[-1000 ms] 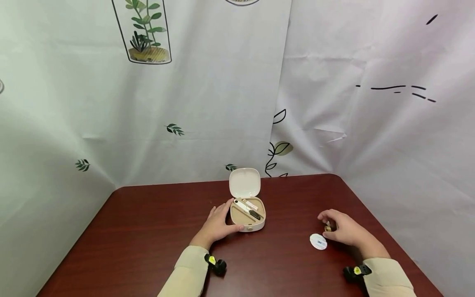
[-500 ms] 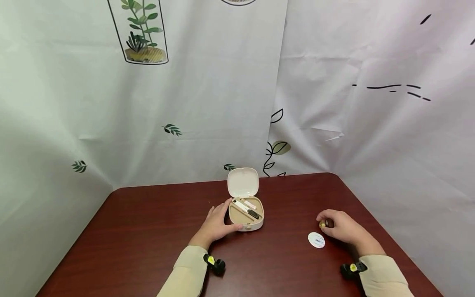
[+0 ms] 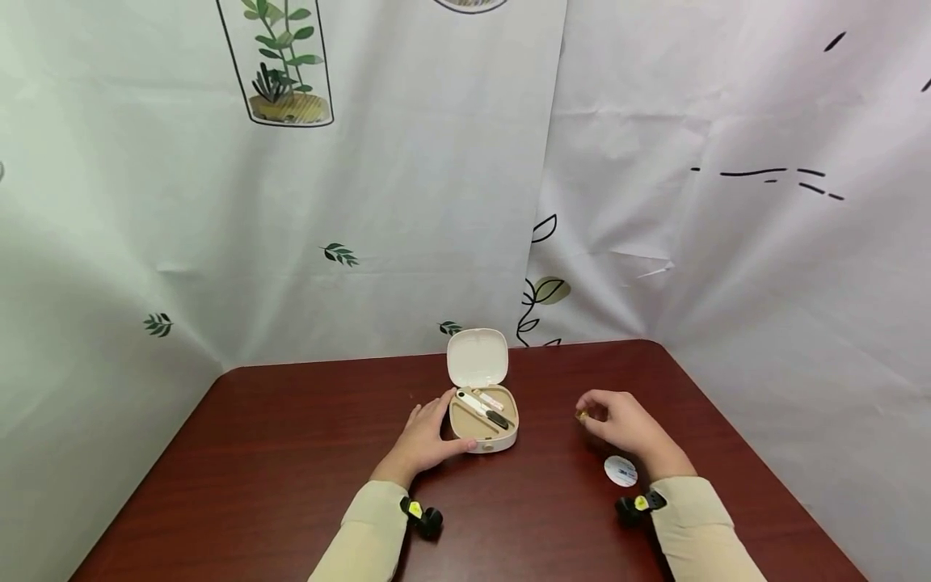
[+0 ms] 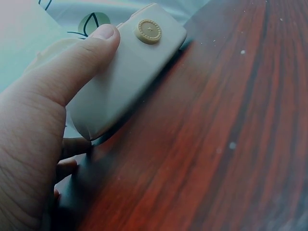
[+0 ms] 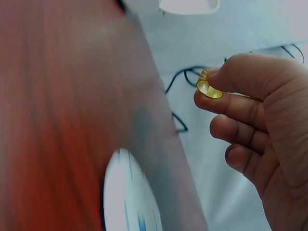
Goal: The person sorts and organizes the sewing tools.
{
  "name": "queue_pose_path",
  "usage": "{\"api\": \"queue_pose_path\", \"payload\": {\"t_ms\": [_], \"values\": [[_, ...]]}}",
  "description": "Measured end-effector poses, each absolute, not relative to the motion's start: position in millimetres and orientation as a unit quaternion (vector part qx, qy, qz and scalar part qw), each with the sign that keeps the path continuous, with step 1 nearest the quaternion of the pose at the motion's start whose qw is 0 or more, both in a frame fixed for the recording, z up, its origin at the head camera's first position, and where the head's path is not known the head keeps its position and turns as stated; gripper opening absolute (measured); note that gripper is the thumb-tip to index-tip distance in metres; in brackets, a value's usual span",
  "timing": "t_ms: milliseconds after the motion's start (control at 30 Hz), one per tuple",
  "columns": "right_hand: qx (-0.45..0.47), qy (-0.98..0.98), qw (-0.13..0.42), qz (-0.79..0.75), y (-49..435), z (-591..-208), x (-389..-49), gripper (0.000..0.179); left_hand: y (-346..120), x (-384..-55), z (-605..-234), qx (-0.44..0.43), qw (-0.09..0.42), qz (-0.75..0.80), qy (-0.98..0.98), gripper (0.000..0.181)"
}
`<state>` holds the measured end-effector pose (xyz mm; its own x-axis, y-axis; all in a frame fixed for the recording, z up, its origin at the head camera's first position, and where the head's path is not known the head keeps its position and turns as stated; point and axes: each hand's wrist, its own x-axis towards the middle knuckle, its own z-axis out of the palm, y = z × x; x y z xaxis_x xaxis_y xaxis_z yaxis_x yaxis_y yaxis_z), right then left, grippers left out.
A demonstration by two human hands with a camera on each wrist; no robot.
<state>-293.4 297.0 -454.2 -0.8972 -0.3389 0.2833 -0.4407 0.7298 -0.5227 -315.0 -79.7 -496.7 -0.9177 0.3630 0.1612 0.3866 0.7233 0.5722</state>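
Observation:
A small cream case [image 3: 497, 444] stands on the table with its white lid [image 3: 478, 358] raised. Inside lie a white-and-black slim tool [image 3: 482, 408] and a small pale pink-and-white piece [image 3: 491, 400]. My left hand [image 3: 424, 439] grips the case's left side, thumb along the front near its round tan button [image 4: 148, 31]. To the right of the case, my right hand [image 3: 621, 422] pinches a gold ring [image 5: 210, 89] between thumb and index finger, the other fingers loosely curled below.
A round white disc [image 3: 621, 470] with small blue print lies on the dark red wooden table [image 3: 305, 453], just below my right hand. A white patterned cloth [image 3: 407, 162] hangs behind the table and at both sides.
My right hand has lifted the gold ring from beside the white disc and carried it left and farther back, toward the case. My left hand stays on the case.

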Motion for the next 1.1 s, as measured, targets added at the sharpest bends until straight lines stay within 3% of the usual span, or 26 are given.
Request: {"api": "queue_pose_path", "payload": {"t_ms": [567, 1100], "values": [[0.262, -0.9, 0.133, 0.322, 210, -447, -317, 0.006, -79, -315, -497, -0.199, 0.018, -0.316, -0.928, 0.106], [0.242, -0.922, 0.123, 0.274, 181, -452, -321, 0.021, -80, -315, -499, -0.198, 0.016, -0.314, -0.928, 0.107]]}}
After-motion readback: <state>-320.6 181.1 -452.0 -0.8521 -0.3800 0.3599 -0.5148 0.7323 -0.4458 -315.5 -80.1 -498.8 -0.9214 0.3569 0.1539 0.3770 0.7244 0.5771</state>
